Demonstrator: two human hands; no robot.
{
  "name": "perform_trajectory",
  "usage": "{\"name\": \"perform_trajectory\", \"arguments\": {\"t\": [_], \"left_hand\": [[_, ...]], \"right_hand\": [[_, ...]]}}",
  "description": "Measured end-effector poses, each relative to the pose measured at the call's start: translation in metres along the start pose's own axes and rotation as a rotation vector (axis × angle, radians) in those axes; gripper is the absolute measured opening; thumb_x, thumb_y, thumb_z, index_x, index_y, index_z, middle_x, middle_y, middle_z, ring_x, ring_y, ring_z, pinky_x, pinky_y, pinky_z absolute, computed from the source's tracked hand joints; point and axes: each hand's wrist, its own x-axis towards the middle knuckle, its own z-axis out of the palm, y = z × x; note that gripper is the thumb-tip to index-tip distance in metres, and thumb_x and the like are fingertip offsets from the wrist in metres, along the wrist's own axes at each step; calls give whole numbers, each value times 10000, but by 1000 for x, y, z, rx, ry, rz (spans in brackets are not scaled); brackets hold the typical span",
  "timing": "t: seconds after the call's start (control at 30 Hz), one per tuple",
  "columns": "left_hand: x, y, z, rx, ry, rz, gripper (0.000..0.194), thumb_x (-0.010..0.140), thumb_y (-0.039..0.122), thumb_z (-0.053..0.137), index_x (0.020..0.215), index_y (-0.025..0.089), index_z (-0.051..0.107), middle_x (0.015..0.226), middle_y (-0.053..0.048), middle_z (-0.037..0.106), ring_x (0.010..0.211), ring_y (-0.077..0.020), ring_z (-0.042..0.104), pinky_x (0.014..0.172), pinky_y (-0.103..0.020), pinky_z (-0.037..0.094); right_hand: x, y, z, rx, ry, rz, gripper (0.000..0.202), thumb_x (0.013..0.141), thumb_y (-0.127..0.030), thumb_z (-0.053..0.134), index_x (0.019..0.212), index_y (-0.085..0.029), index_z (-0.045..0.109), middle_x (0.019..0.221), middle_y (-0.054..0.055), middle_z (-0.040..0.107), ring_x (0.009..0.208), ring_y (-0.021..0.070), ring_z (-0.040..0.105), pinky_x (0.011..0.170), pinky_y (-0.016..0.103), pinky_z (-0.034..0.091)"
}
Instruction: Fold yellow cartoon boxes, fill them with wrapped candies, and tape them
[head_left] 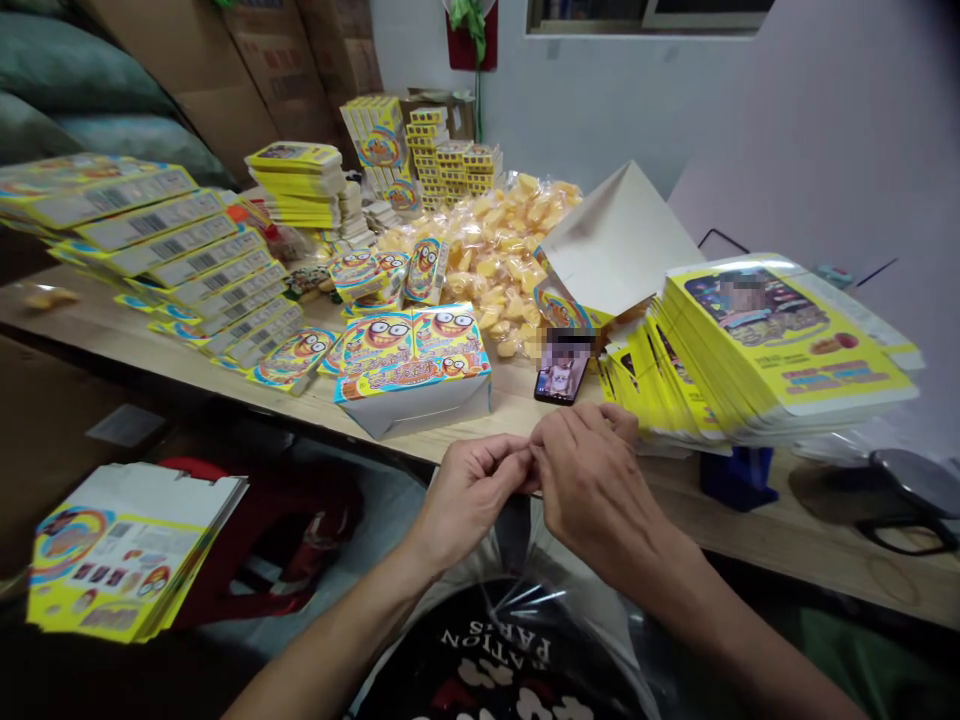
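Maybe it is best to pinch lightly and keep both wrists steady, because the work between the fingers looks small. My left hand [469,500] has its fingers closed in a pinch. My right hand [592,480] is curled against it with hidden tips, so their opening and any held thing I cannot tell. Just beyond is the phone [562,374] on the desk [513,390], between printed boxes [386,360] at left and flat cartons [780,350] at right.

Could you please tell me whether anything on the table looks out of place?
The stack of yellow cardboard sheets on the right looks askew, its lower sheets fanned toward the phone; one small packet lies at far left, apart from the heap.
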Motion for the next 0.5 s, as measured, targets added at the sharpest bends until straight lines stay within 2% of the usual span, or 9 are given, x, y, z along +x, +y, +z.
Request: {"name": "perform_trajectory", "arguments": {"t": [0.13, 0.33, 0.43, 0.5], "left_hand": [[0, -2, 2, 39, 42, 20, 310, 875, 417, 737, 969, 130, 805, 828, -55, 758, 729, -133, 670, 734, -222, 554], [-7, -6, 5, 44, 68, 46, 250, 931, 355, 678, 1001, 153, 808, 882, -60, 771, 766, -132, 689, 764, -229, 579], [-12, -7, 5, 27, 106, 44, 250, 919, 349, 695, 1024, 148, 802, 887, -75, 773, 798, -155, 714, 792, -260, 601], [-14, -8, 4, 22, 138, 24, 271, 906, 359, 711, 1026, 131, 796, 872, -88, 774, 784, -160, 721, 775, -259, 605]], "right_hand": [[-2, -5, 4, -27, 29, -19, 166, 821, -48, 448, 796, -200, 509, 771, 64, 551, 788, 244, 464, 826, 433, 320], [-8, 4, 13, 249, 120, 204, 142, 908, -125, 416, 809, -218, 458, 784, 48, 556, 781, 225, 514, 737, 381, 353], [-10, 16, 13, 451, 72, 319, 126, 928, -174, 449, 815, -225, 470, 749, 18, 553, 708, 195, 525, 650, 339, 354], [-11, 20, 8, 501, 94, 332, 112, 952, -187, 456, 858, -221, 507, 773, 16, 573, 718, 186, 538, 659, 333, 366]]}}
